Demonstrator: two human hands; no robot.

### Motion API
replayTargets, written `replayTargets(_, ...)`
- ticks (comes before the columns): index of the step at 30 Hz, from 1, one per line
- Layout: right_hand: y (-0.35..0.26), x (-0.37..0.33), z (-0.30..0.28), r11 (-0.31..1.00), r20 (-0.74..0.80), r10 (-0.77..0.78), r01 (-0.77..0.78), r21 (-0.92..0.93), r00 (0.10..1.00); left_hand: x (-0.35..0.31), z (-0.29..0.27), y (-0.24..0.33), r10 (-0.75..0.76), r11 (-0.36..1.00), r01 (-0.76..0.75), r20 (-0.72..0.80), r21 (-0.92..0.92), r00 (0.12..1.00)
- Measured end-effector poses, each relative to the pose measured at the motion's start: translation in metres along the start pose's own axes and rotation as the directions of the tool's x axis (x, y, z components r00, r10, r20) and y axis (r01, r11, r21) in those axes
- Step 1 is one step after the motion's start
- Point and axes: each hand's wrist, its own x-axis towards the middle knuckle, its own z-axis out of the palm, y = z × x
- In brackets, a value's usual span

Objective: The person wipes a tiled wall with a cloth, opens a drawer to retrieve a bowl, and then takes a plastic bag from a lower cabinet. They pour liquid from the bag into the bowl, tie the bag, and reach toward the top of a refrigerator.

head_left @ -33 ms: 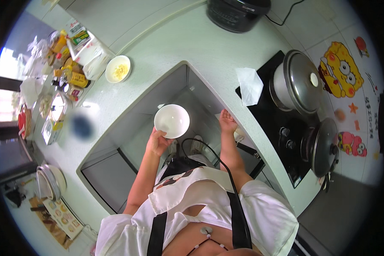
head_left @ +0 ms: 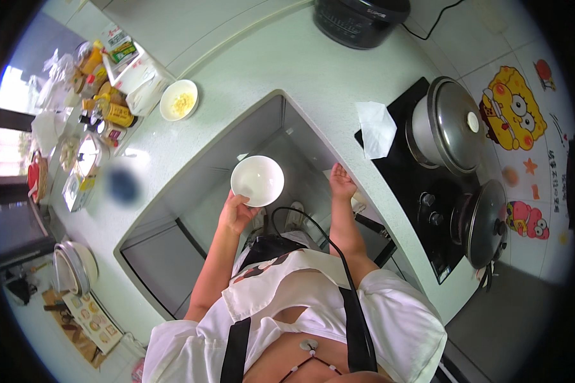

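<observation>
A white bowl (head_left: 257, 181) is in my left hand (head_left: 238, 212), which grips its near rim with the thumb on top. The inside of the bowl looks bare and shiny. It is held out in front of me, over the floor in the gap between the counter's edges. My right hand (head_left: 343, 182) is beside the inner edge of the right counter, below the stove. Its palm faces up, the fingers loosely extended, and I see nothing in it. On the far left counter stands a small white dish (head_left: 179, 100) with chopped yellowish pieces.
A black stove (head_left: 407, 166) on the right carries a lidded pot (head_left: 452, 124) and a lidded pan (head_left: 485, 223). A white paper sheet (head_left: 377, 129) overlaps its corner. Behind are a rice cooker (head_left: 362, 24), sauce bottles (head_left: 118, 115) and stacked bowls (head_left: 75, 268). A black cable (head_left: 326, 237) crosses my front.
</observation>
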Motion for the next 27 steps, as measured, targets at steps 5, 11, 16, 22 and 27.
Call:
replayTargets(5,0.002,0.002,0.017,0.999,-0.124,-0.036,0.037,0.005,0.992,-0.015,-0.013,-0.006,0.010,1.000,-0.011,-0.033,-0.019,0.999)
replayTargets(11,0.009,0.004,0.019,0.994,-0.015,-0.027,0.028,0.106,1.000,-0.031,-0.031,0.002,-0.022,1.000,0.022,-0.001,-0.019,1.000)
replayTargets(16,0.028,-0.003,0.030,0.985,0.096,-0.134,0.123,0.120,0.986,-0.050,-0.066,0.017,-0.005,1.000,0.005,0.009,-0.012,1.000)
replayTargets(22,0.047,-0.009,0.006,0.980,0.038,-0.184,0.181,0.078,0.982,-0.077,-0.101,0.032,0.015,1.000,-0.015,-0.014,-0.014,1.000)
replayTargets(27,0.095,-0.048,-0.005,0.992,-0.249,-0.123,0.114,-0.053,0.961,-0.087,-0.118,0.036,0.017,0.999,-0.016,0.029,-0.048,0.999)
